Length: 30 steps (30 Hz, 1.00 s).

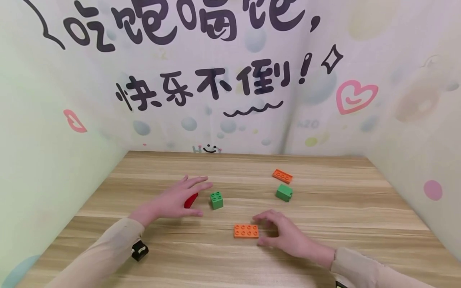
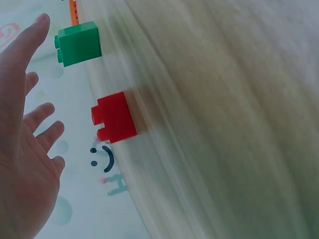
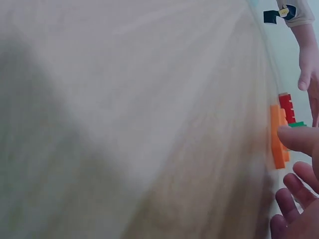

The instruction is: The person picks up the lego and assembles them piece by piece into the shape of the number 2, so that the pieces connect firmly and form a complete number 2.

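Orange block (image 1: pixel 246 231) lies flat on the counter (image 1: pixel 194 264), presumably for steadiness, just beside my relaxed, unloaded right hand (image 1: pixel 286 237). I see my left hand (image 1: pixel 174 201) spread, gripping nothing, near the red block (image 2: pixel 117 117).

- Your left hand (image 2: pixel 22 169) is filling the left edge, its fingers spreading loosely apart.
- Your thumb (image 2: pixel 22 50) is pointing up the view, its tip showing left of a green block (image 2: pixel 82 44), with a gap between them.
- A red block (image 2: pixel 115 118) is resting on the wooden table (image 2: pixel 214 124) below that green one, well apart from it, its knobs facing your fingers.
- An orange block (image 2: pixel 74 12) is peeking in at the top edge, partly cut off.
- Behind your hand, a pale wall (image 2: pixel 89 219) is showing a black smiley (image 2: pixel 108 160).
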### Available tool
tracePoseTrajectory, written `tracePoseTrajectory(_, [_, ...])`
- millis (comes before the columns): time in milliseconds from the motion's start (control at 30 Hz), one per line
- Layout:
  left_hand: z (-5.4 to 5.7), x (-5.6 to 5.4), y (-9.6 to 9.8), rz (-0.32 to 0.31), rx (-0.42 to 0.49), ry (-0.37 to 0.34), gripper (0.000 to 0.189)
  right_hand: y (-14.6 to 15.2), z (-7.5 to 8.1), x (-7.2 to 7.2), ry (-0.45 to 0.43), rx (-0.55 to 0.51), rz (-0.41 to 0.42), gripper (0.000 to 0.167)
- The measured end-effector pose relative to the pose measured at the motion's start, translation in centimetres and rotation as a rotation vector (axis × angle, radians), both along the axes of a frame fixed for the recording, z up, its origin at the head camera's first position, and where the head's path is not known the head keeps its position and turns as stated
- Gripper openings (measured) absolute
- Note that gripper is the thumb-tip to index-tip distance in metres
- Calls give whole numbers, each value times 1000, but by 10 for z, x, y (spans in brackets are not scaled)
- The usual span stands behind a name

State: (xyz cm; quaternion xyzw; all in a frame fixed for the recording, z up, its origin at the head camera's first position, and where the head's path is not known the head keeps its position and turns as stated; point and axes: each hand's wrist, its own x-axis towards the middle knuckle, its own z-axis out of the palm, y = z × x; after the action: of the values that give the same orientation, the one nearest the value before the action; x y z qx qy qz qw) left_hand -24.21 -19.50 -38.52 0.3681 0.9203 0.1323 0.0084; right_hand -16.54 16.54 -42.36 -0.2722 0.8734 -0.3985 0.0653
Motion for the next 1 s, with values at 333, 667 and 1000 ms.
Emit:
tracePoseTrajectory(333, [-7,0,11,49,110,-69,75,-7,-6,1,-70,-66,-49,49])
tracePoseTrajectory(667, [-14,-2,23,75,264,-102,64,-11,-10,-3,-130,-85,-97,38])
tracePoseTrajectory(1000, [-21,-6,35,90,431,-228,60,-11,-11,-2,-136,-58,-120,37])
